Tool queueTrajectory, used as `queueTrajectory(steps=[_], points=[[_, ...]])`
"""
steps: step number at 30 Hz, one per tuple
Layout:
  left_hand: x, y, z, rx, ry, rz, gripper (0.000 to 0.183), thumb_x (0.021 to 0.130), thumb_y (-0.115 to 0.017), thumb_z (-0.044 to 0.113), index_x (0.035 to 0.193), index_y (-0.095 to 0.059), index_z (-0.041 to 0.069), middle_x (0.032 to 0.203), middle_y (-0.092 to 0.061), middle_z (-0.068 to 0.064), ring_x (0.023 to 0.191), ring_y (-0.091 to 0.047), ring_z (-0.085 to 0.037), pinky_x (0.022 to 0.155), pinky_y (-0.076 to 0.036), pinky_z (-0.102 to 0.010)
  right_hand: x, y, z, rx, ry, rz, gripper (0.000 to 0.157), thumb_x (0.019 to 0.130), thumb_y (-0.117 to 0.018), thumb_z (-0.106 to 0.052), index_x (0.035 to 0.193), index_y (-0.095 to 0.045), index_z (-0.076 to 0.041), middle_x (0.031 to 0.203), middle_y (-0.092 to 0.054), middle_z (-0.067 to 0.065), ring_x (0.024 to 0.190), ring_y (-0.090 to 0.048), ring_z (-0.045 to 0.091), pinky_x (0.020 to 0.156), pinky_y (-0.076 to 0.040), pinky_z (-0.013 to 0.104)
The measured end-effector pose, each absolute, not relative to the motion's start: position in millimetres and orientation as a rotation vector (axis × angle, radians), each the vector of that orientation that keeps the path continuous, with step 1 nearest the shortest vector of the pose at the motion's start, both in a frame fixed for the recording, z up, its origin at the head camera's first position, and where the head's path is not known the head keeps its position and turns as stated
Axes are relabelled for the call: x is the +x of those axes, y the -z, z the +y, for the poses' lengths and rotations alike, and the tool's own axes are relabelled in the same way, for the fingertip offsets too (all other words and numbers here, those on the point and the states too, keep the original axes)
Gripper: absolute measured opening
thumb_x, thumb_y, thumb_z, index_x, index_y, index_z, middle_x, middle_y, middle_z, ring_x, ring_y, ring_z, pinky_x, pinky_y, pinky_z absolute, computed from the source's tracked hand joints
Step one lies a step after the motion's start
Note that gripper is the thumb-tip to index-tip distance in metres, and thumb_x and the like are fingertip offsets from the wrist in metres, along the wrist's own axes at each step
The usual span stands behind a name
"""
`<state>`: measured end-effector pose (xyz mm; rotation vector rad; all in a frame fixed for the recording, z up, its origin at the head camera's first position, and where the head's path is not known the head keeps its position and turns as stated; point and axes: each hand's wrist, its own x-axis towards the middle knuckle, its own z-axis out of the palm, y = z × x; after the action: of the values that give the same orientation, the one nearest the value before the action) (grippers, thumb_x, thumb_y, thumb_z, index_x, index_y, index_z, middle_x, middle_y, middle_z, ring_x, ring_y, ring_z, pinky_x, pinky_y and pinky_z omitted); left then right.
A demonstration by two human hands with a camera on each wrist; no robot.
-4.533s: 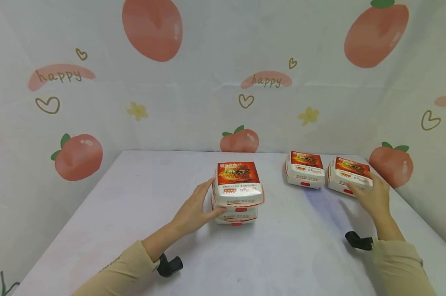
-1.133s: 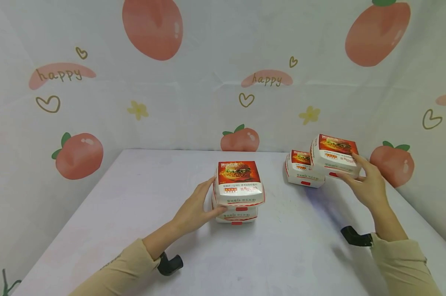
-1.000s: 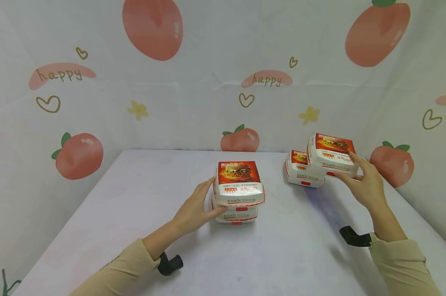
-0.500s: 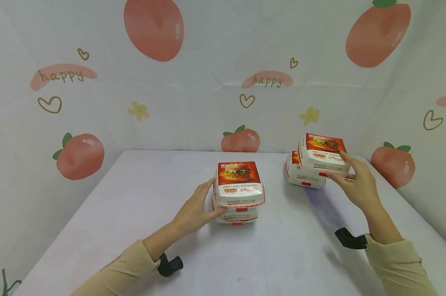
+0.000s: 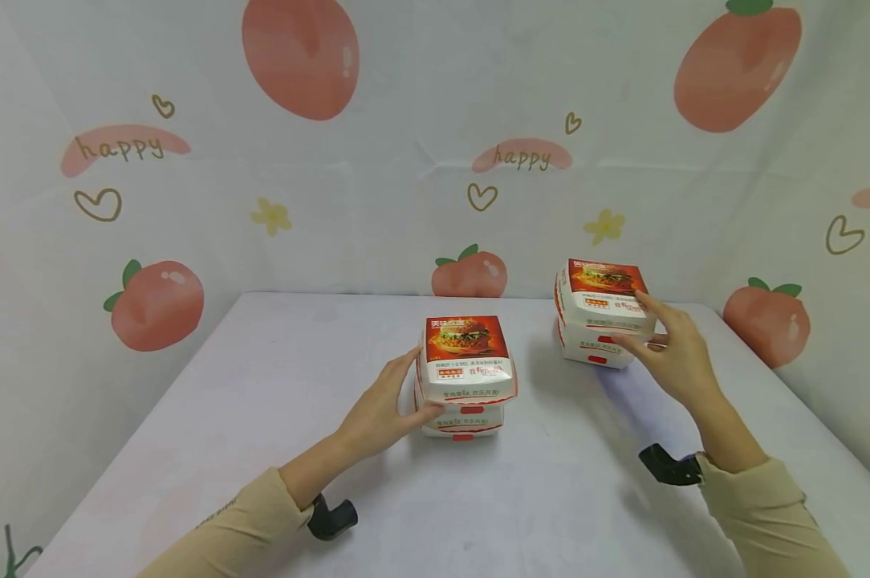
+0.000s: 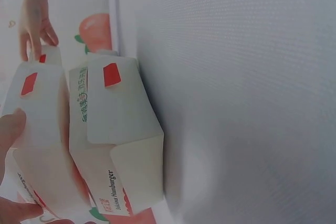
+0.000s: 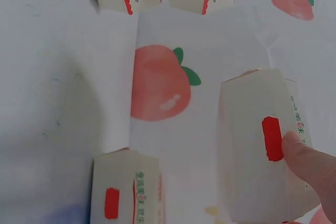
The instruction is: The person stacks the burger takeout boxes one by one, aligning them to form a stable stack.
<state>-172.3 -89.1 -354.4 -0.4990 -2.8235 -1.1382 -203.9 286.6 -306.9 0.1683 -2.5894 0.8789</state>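
Near the middle of the table stand two white-and-red hamburger boxes, the upper box [image 5: 467, 365] on the lower box [image 5: 467, 421]. My left hand [image 5: 373, 413] grips the upper one at its left side, its thumb [image 6: 11, 127] on the front face in the left wrist view. At the back right, my right hand [image 5: 676, 353] holds another hamburger box [image 5: 603, 301] by its right side, thumb in front. That box hangs over a fourth hamburger box [image 5: 587, 349] on the table; the right wrist view shows a gap between the held box [image 7: 252, 150] and the box below [image 7: 123, 190].
A white table [image 5: 276, 361] bears the boxes, with a white fruit-printed cloth [image 5: 377, 201] behind it. Black wrist-worn pieces [image 5: 331, 518] stick out from both beige sleeves [image 5: 760, 514]. A thin green wire-like thing [image 5: 16, 554] shows at the lower left.
My right hand has lifted a hamburger box off the table at the far right and carried it left, over the one beside it. The left hand has stayed on the stack.
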Motion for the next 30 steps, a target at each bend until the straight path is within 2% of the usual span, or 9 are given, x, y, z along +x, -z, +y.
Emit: queueTrajectory(steps=[2,4,9,13,16,17,20,23,30], points=[[-172,354,-89,-0.497,1.137,-2.824,0.086,0.081,-0.071,0.038,0.148,-0.023,0.015,0.147,-0.036,-0.010,0.132,-0.042,-0.029,0.100,-0.043,-0.054,-203,306,284,0.172,-0.875,-2.592,0.069,0.087,-0.065,-0.031,0.145,-0.033,-0.012,0.131,-0.039,0.034,0.098,-0.056,0.046,0.071,-0.051,0.015],[-172,354,-89,-0.489,1.138,-2.827,0.086,0.080,-0.071,0.038,0.148,-0.023,0.015,0.147,-0.036,-0.010,0.132,-0.042,-0.028,0.100,-0.043,-0.053,-203,305,282,0.178,-0.862,-2.586,0.068,0.087,-0.066,-0.029,0.145,-0.034,-0.012,0.130,-0.040,0.033,0.098,-0.056,0.045,0.073,-0.054,0.024],[-172,353,-89,-0.492,1.131,-2.820,0.087,0.080,-0.072,0.038,0.148,-0.024,0.014,0.146,-0.037,-0.010,0.131,-0.043,-0.028,0.100,-0.044,-0.053,-201,302,275,0.208,-0.859,-2.573,0.067,0.087,-0.067,-0.026,0.144,-0.036,-0.011,0.131,-0.042,0.031,0.103,-0.052,0.042,0.074,-0.054,0.024],[-172,354,-89,-0.499,1.131,-2.815,0.087,0.080,-0.072,0.038,0.148,-0.023,0.014,0.146,-0.037,-0.010,0.131,-0.043,-0.028,0.099,-0.044,-0.052,-199,299,269,0.232,-0.873,-2.580,0.068,0.086,-0.067,-0.028,0.144,-0.035,-0.011,0.131,-0.041,0.031,0.107,-0.049,0.043,0.081,-0.051,0.048],[-172,354,-89,-0.502,1.130,-2.813,0.087,0.080,-0.072,0.038,0.148,-0.023,0.014,0.146,-0.037,-0.010,0.131,-0.043,-0.028,0.099,-0.044,-0.052,-198,297,265,0.243,-0.876,-2.574,0.069,0.086,-0.068,-0.028,0.144,-0.036,-0.011,0.132,-0.041,0.030,0.106,-0.050,0.042,0.079,-0.055,0.032],[-172,355,-89,-0.501,1.130,-2.812,0.087,0.080,-0.072,0.038,0.148,-0.023,0.014,0.146,-0.037,-0.010,0.131,-0.043,-0.028,0.099,-0.044,-0.053,-197,296,263,0.250,-0.881,-2.567,0.068,0.085,-0.068,-0.027,0.144,-0.036,-0.011,0.132,-0.042,0.029,0.106,-0.051,0.041,0.077,-0.055,0.022],[-172,354,-89,-0.502,1.130,-2.813,0.087,0.080,-0.072,0.038,0.148,-0.023,0.014,0.146,-0.037,-0.010,0.131,-0.043,-0.028,0.099,-0.044,-0.053,-196,295,259,0.277,-0.897,-2.537,0.067,0.084,-0.069,-0.023,0.143,-0.038,-0.010,0.131,-0.043,0.027,0.106,-0.050,0.039,0.070,-0.039,-0.002],[-172,354,-89,-0.501,1.131,-2.815,0.087,0.080,-0.072,0.038,0.148,-0.023,0.014,0.146,-0.037,-0.010,0.131,-0.043,-0.028,0.099,-0.044,-0.053,-196,295,255,0.303,-0.908,-2.517,0.067,0.084,-0.070,-0.020,0.142,-0.039,-0.010,0.130,-0.044,0.027,0.100,-0.054,0.038,0.069,-0.032,-0.007],[-173,355,-89,-0.491,1.135,-2.822,0.087,0.080,-0.071,0.039,0.148,-0.023,0.015,0.146,-0.036,-0.009,0.132,-0.042,-0.028,0.100,-0.043,-0.054,-195,294,246,0.324,-0.877,-2.497,0.067,0.082,-0.072,-0.022,0.140,-0.042,-0.010,0.128,-0.047,0.025,0.091,-0.056,0.034,0.068,-0.036,-0.001]])
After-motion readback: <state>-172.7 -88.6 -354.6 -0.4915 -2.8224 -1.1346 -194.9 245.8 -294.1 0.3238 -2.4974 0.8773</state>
